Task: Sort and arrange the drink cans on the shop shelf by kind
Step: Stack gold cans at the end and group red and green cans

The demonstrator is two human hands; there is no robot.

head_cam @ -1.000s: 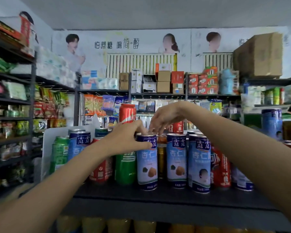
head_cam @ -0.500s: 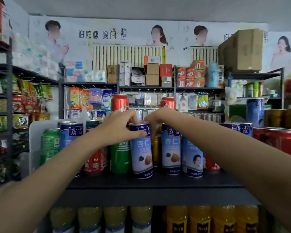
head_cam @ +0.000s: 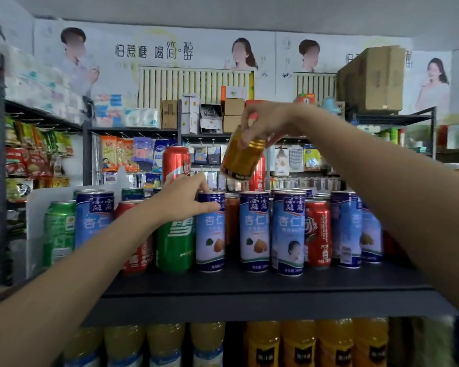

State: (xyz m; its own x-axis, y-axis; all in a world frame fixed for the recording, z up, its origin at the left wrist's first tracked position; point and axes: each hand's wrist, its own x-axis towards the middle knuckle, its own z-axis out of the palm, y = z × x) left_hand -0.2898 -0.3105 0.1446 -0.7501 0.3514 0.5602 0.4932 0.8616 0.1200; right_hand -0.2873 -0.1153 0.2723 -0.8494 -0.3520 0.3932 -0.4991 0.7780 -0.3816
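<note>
A dark shelf (head_cam: 249, 290) carries mixed cans: several blue almond-drink cans (head_cam: 288, 231), green cans (head_cam: 174, 242) and red cans (head_cam: 318, 231). My right hand (head_cam: 269, 123) holds a gold can (head_cam: 240, 157) by its top, tilted, in the air above the row. Below it, my left hand (head_cam: 180, 200) rests on the top of a blue can (head_cam: 211, 234), thumb against its front. A dark orange can (head_cam: 232, 221) stands in the gap behind that blue can. Further back, a red cola can (head_cam: 175, 162) stands higher than the front row.
Yellow and orange drink bottles (head_cam: 300, 343) fill the shelf below. A white card (head_cam: 36, 207) stands at the left end of the can row. Racks of snacks (head_cam: 24, 154) line the left, boxes (head_cam: 371, 80) and goods the back shelves.
My right hand has lifted the gold can out from between the blue cans and up above the row. My left hand stays on the blue can. The camera has moved closer.
</note>
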